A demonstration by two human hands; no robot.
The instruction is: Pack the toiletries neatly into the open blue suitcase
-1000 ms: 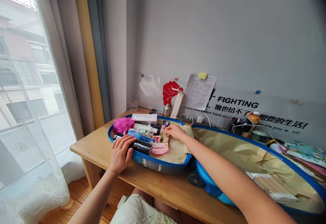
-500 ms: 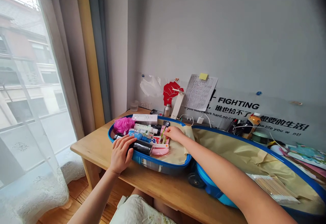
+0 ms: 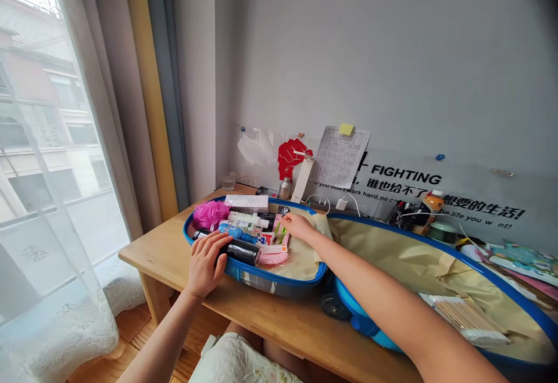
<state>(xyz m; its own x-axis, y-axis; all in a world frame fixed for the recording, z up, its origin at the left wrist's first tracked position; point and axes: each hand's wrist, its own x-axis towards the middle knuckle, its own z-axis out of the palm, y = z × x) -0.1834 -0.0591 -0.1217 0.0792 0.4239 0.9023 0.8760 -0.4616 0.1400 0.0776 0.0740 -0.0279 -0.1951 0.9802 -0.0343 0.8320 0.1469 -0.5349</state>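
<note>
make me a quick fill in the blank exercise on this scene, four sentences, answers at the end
The bare left hand rests on a glossy, cylindrical bottle coloured ____.
The bare right hand is over a beige-lined, oval suitcase half whose rim is ____.
A small ____ sticky note sits at the top of the printed white paper sheet.
The large black English capitals read ____.

Missing words: black; blue; yellow; FIGHTING

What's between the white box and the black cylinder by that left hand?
In the head view, a white tube and a blue item lie between the white box and the black cylinder.
</note>
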